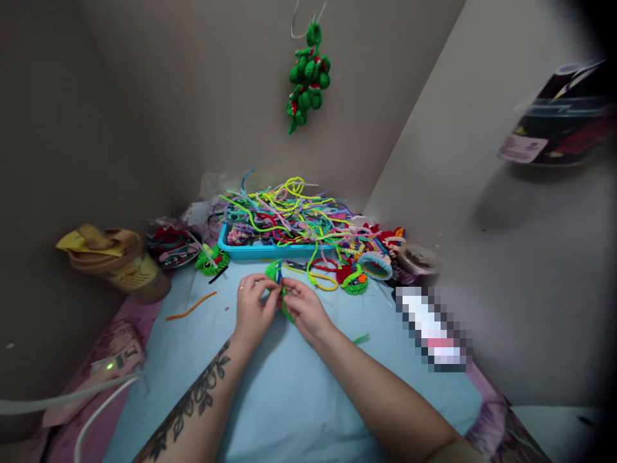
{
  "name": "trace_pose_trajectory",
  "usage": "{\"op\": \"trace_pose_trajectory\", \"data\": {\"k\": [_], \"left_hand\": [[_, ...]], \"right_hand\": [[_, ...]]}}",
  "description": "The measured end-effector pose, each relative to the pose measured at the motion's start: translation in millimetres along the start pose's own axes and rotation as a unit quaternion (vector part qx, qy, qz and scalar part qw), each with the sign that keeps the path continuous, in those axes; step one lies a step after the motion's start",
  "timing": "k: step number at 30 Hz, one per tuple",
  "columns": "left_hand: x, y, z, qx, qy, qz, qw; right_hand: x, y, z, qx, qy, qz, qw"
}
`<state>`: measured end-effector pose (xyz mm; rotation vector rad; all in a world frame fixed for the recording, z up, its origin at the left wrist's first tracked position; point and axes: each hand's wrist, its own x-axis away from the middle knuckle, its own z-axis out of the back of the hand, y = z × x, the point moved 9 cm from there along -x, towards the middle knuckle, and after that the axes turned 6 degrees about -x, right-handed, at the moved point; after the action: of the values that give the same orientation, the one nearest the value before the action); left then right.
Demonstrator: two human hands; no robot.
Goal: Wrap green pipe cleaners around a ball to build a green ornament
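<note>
head view, both hands (279,305) pinching green pipe-cleaner piece (276,273), pale blue cloth (289,386), beige walls (144,96)

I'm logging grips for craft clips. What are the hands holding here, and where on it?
Both the left hand and right hand pinch a small green pipe-cleaner piece between their fingertips, near its lower end.

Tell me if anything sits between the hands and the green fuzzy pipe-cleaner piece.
Nothing visible does. The left hand and right hand both already pinch the green fuzzy pipe-cleaner piece between them, above the light blue table cover. The blue tray of pipe cleaners lies behind it.
</note>
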<state>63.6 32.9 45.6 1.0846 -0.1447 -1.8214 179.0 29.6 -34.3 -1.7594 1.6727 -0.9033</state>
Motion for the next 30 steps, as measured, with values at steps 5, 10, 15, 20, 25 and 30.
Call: {"op": "trace_pose_trajectory", "data": {"k": [5, 10, 15, 20, 25, 30], "left_hand": [[-4, -17, -0.1, 0.063, -0.013, 0.063, 0.996], [-1, -5, -7.6, 0.050, -0.071, 0.012, 0.996], [2, 4, -14.3, 0.048, -0.101, -0.008, 0.994], [2, 1, -16.7, 0.059, -0.114, -0.003, 0.992], [5, -8, -27.9, 0.132, -0.167, 0.039, 0.976], [8, -5, -31.3, 0.135, -0.184, 0.024, 0.973]], "right_hand": [[7, -42, 14, 0.186, 0.075, 0.152, 0.968], [15, -57, 4, 0.281, 0.037, 0.200, 0.938], [20, -65, -11, 0.434, 0.008, 0.259, 0.863], [20, -67, -15, 0.464, -0.014, 0.280, 0.840], [19, -64, -12, 0.487, -0.013, 0.271, 0.830], [19, -61, -13, 0.500, -0.023, 0.265, 0.824]]}}
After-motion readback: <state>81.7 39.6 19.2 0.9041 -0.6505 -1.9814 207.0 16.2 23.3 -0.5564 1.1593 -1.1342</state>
